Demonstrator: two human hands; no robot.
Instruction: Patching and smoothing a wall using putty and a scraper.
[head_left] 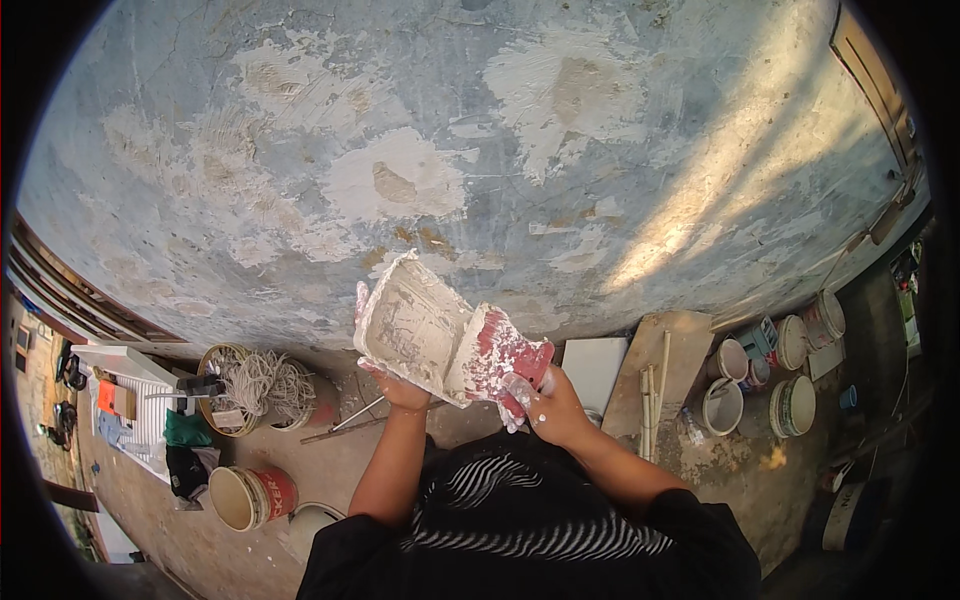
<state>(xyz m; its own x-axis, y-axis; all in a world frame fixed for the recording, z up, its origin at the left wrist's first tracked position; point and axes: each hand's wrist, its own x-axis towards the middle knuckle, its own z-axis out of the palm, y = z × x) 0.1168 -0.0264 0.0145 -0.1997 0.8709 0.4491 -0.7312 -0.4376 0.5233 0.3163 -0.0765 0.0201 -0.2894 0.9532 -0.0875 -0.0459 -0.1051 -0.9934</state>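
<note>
I face a grey-blue wall (pixel 480 130) patched with white filler. My left hand (pixel 398 388) grips from below a flat square plate (pixel 408 322) smeared with white filler, held tilted in front of the wall. My right hand (pixel 548 408), spotted with white, is closed on the red handle of a wide putty knife (pixel 492 358). The knife's blade lies against the right edge of the plate. Both forearms rise from my dark striped shirt at the bottom.
At the wall's foot stand several paint buckets (pixel 722 405) on the right, a leaning wooden board (pixel 660 365) and a white tile (pixel 592 370). To the left are a basket of rope (pixel 255 385), a red-and-white bucket (pixel 250 497) and a white rack (pixel 135 400).
</note>
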